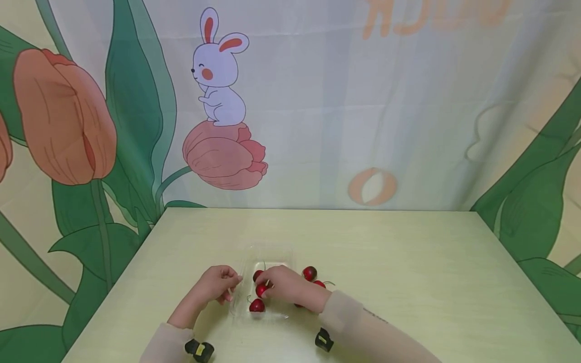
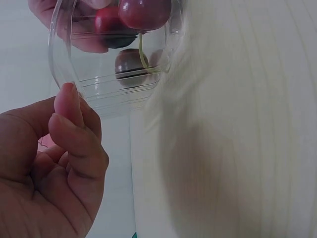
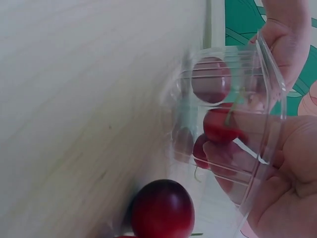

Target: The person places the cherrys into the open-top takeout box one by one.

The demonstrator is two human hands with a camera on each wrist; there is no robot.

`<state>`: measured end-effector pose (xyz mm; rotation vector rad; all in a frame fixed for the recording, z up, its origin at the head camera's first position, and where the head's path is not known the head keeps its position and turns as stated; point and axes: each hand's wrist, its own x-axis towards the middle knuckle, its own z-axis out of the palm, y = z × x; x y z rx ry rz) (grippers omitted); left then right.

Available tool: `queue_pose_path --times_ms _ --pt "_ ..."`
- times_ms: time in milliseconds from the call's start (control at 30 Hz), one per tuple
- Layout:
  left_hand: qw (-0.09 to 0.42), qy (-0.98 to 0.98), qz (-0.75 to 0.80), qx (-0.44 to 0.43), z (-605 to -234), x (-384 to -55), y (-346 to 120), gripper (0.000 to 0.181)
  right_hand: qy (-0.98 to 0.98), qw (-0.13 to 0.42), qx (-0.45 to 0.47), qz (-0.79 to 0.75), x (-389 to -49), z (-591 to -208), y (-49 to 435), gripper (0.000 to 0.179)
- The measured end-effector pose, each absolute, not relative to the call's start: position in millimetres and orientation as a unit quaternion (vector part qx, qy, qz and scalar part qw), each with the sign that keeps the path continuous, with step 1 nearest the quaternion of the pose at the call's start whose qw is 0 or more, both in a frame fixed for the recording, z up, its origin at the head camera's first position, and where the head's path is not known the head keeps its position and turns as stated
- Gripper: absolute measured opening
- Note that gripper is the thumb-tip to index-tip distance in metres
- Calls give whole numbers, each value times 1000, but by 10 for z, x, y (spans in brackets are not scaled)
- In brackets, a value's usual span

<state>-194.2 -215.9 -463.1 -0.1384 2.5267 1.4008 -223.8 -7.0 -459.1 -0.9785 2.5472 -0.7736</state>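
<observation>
A clear plastic box (image 1: 290,252) sits on the table, with several dark red cherries inside. My left hand (image 1: 218,283) pinches the box's left rim between thumb and fingertip, as the left wrist view shows at the rim (image 2: 58,54). Reaching into the box, my right hand (image 1: 290,286) pinches a red cherry (image 1: 260,290) low near the floor. Beside that one lie a cherry (image 1: 256,305) on the near side and another cherry (image 1: 257,275) on the far side. Through the transparent wall, the right wrist view shows the pinched cherry (image 3: 218,124) against the fingers.
Right of the box, more cherries lie on the table: a dark cherry (image 1: 309,273), a cherry with a green stem (image 1: 320,284), and one mostly hidden under the right forearm. Behind the pale table (image 1: 408,262) hangs a printed curtain (image 1: 308,101) with tulips and a rabbit.
</observation>
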Motion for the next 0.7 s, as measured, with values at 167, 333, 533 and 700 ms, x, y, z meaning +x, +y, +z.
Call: queue_pose_path --times_ms 167,333,533,700 --pt "125 869 477 -50 -4624 -1934 -2153 16 894 141 -342 -252 -2229 -4635 -93 26" --pt "125 871 473 -51 -4614 -1928 -2149 17 898 131 -348 -234 -2230 -4656 -111 26" --pt "126 870 474 -51 -4614 -1931 -2151 17 901 124 -351 -224 -2213 -4652 -115 26" --pt "124 870 476 -39 -4616 -1932 -2149 19 904 124 -348 -216 -2202 -4659 -120 27"
